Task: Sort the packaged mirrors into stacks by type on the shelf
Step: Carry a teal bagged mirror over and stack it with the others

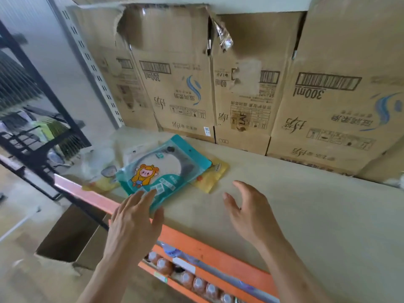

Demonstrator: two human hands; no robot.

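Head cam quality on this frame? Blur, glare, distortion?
Head view: wide-angle bowing of the orange shelf beam and cardboard boxes; black rack at left smeared by blur; teal package fairly sharp; glare on the torn tape up top; lighting even, shadows faint.

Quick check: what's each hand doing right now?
Left hand: open, straight fingers at the near edge of the teal mirror package, not gripping it.
Right hand: open, over the shelf, holding nothing.
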